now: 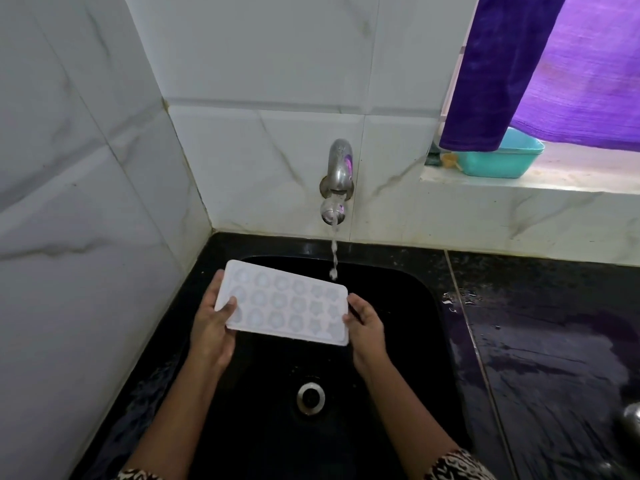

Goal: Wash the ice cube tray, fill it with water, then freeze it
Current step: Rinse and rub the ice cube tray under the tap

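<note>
One view only: head-worn wide-angle camera. It faces forward and steeply down, close above the near edge of the black sink (398,341). The tap (337,174) on the far wall sits just above frame centre, the drain (310,398) below it. The tiled left wall (69,202) fills the left side; the window ledge (519,183) is far right. The left hand (211,327) and right hand (367,327), gripping the ice cube tray (284,303), lie mid-frame, near the lens.

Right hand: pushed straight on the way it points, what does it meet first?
The ice cube tray: the right hand grips its right end. Beyond that, likely the water stream, though depth is unclear.
</note>
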A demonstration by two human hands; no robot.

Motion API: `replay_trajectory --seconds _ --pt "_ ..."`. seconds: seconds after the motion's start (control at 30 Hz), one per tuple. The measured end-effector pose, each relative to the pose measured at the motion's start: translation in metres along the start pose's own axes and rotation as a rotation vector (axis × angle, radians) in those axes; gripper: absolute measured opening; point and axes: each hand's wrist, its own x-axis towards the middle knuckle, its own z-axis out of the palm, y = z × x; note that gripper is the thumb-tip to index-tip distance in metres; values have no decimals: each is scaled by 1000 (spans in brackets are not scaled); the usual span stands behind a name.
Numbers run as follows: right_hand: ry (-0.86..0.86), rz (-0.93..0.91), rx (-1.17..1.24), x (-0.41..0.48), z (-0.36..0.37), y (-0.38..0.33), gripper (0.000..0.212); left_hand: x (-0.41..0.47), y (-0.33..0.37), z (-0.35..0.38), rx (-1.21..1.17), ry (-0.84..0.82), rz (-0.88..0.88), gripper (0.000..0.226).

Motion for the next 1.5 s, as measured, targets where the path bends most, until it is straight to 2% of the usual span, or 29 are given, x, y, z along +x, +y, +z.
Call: replay_trajectory --seconds 0.1,0.23,0.5,0.57,0.63,0.7,0.8,0.87,0.93,1.03,1.13,1.23,1.33,1.4,1.5 --pt "-81 91 -97 6 23 -5 49 6 15 -17 7 20 70 53" --pt "-129 23 -274 5 20 -33 39 2 7 -28 -35 74 15 52" --pt "34 -223 -606 -12 -41 -112 31 -30 -73 42 -205 53 -349 45" --pt "82 -255 -767 -15 -56 -132 30 -34 -81 62 -241 29 -364 43" --pt "173 -305 -1033 -15 -61 -148 31 -36 -81 74 -236 29 -332 42" --pt "217 -379 -1146 -8 -52 -161 35 -38 -80 78 -175 31 -265 42" --pt "71 -421 -1060 9 -15 -175 41 -42 -75 70 -74 22 -181 50" --pt "-19 -368 -1033 27 20 -179 50 -48 -73 58 -33 37 -162 51" --pt "-94 -255 -1006 45 56 -180 60 -53 -70 46 -37 67 -159 49" --pt "-167 9 -715 62 94 -176 44 -57 -63 31 -55 115 -144 46" --pt "-170 1 -520 67 95 -167 37 -58 -57 21 -59 137 -121 44" --pt "-312 29 -309 63 83 -165 33 -60 -53 18 -50 147 -101 43" --pt "-427 146 -210 63 70 -160 55 -57 -49 16 -42 156 -101 43" --pt "-407 169 -365 59 54 -146 66 -53 -49 13 -43 153 -107 42" --pt "-112 29 -959 46 13 -104 54 -49 -47 10 -57 150 -95 41"
